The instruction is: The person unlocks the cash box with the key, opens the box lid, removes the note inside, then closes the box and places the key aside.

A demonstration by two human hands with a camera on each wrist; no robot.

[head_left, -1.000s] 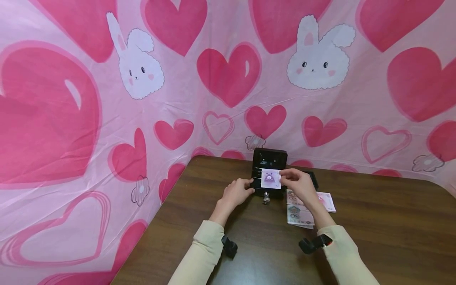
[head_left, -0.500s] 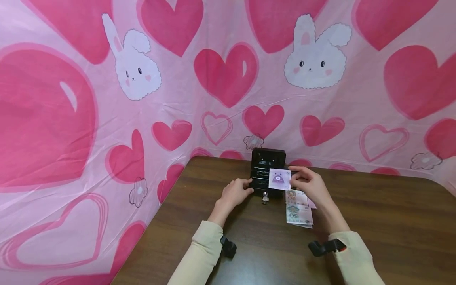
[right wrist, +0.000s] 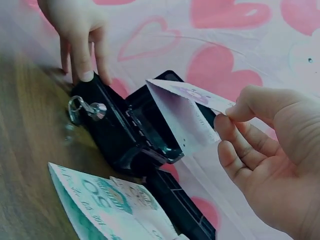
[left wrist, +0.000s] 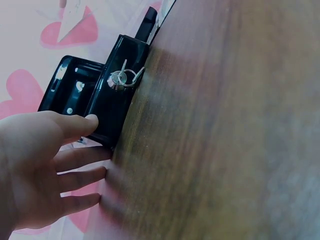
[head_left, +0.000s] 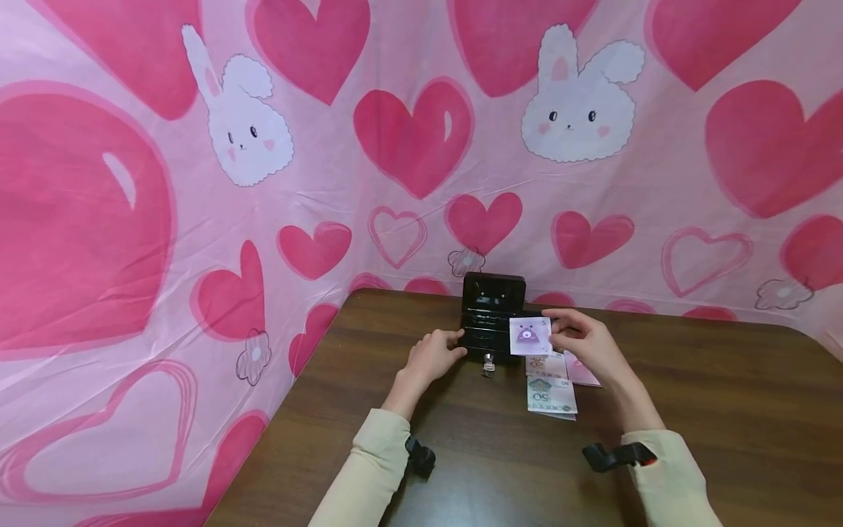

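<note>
My right hand [head_left: 586,344] pinches a folded purple banknote [head_left: 530,336] between thumb and fingers, near the right side of a black cash box [head_left: 492,293]. In the right wrist view the folded note [right wrist: 185,100] hangs as two flaps in front of the box's raised lid. At the box's left end, my left hand [head_left: 431,359] touches the corner with its thumb; its other fingers reach straight down beside the box in the left wrist view. Keys on a ring [left wrist: 127,77] hang from the lock on the box's front.
Folded banknotes [head_left: 552,395] lie on the wooden table [head_left: 487,468] to the right of the box, a green one nearest and a pink one [head_left: 581,369] at the side. A black slotted tray [right wrist: 182,205] stands behind them. A pink heart-print cloth [head_left: 408,146] hangs behind the table.
My right hand has carried the purple banknote from over the open box toward its right side. The left hand has stayed at the box's left end.
</note>
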